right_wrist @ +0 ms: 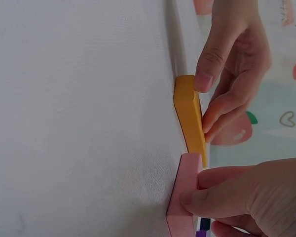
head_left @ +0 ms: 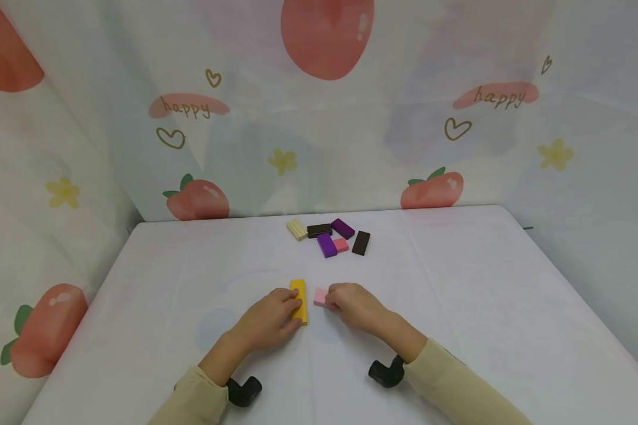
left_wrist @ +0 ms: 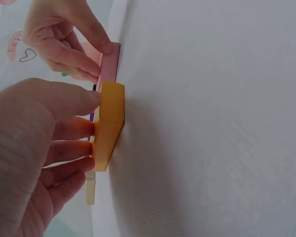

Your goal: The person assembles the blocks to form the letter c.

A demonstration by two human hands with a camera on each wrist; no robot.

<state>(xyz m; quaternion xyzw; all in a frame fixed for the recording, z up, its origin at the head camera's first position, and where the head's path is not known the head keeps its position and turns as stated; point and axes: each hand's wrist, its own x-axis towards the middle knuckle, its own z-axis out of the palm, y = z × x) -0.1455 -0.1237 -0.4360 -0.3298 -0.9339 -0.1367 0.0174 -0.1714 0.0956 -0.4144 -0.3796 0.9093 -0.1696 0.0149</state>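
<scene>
One pinch, one touch: right hand (head_left: 355,304) grips pink block (head_left: 320,297) between thumb and fingers; left hand (head_left: 270,316), fingers extended, rests fingertips atop yellow block (head_left: 303,310). Yellow block's long axis runs near to far; pink block lies just to its right, narrow gap between. Beyond, purple block (head_left: 326,245) lies on white table (head_left: 457,295).

"happy" (head_left: 185,108) read twice on backdrop (head_left: 329,141), each printed over a pink patch (head_left: 221,107): once beyond, leftward of left fingers (head_left: 287,305); once beyond, rightward of right fingers (head_left: 336,293).
</scene>
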